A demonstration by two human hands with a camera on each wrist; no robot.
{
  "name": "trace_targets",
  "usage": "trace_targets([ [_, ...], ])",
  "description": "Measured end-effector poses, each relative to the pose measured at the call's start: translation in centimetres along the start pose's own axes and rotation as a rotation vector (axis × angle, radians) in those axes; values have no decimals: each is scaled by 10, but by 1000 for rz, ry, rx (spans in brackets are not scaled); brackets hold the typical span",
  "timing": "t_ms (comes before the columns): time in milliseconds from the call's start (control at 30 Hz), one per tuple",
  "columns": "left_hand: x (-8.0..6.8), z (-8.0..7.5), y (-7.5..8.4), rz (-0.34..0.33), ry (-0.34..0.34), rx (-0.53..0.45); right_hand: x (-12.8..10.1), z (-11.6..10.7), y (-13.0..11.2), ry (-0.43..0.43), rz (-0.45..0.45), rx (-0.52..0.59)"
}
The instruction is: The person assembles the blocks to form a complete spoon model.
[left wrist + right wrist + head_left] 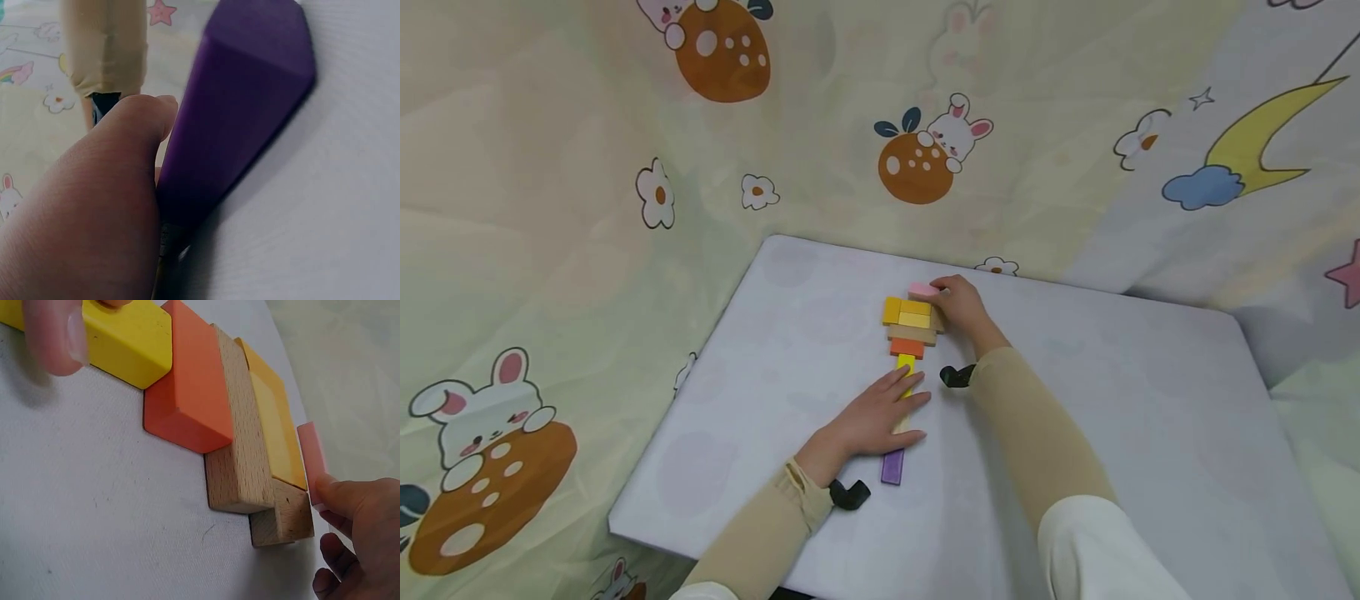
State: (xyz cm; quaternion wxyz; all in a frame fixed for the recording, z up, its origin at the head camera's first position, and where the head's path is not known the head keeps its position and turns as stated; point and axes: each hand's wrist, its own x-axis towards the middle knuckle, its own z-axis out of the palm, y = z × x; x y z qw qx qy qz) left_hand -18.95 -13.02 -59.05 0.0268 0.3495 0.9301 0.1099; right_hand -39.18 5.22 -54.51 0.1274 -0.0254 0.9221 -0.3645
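A line of wooden blocks lies flat on the white table (1075, 400). From near to far it runs: a purple block (892, 467) (244, 106), a long yellow block (906, 362) (125, 337), an orange block (906, 347) (187, 387), a plain wood block (912, 334) (240, 456), amber and yellow blocks (906, 312) (272, 425). My left hand (906, 396) (81, 212) rests flat with straight fingers on the yellow block, its thumb beside the purple one. At the far end my right hand (942, 293) (340, 506) pinches a pink block (922, 290) (312, 456) against the row.
Cartoon-printed sheets with rabbits, a moon and stars hang behind and around the table. The table's left edge (685, 392) and far edge are near the blocks. Black wrist mounts (957, 376) sit on both beige sleeves.
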Motion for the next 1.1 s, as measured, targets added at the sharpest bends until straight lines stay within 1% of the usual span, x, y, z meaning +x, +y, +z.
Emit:
trace_targets([
  [133,1,0,2,13,-3,-3,-1,2,1,-11,9,-17],
  [333,3,2,3,18,-2,11,-2,2,6,-10,-20,-77],
  [500,4,3,4,30,-5,4,-4,1,13,-24,-2,-62],
  [600,3,3,4,35,-6,2,-9,2,20,-10,-10,-60],
  [667,4,3,3,36,-5,-4,-16,1,25,16,-19,-52],
  [833,3,7,-4,12,-15,-36,-40,-4,32,70,-64,-90],
  [967,-2,6,-12,-18,-23,-107,-65,-12,41,111,-149,-144],
  [1033,-6,1,-17,-45,-26,-136,-79,-17,46,135,-210,-162],
  [1100,-7,-6,-23,-84,-21,-119,-93,-22,51,166,-254,-184],
])
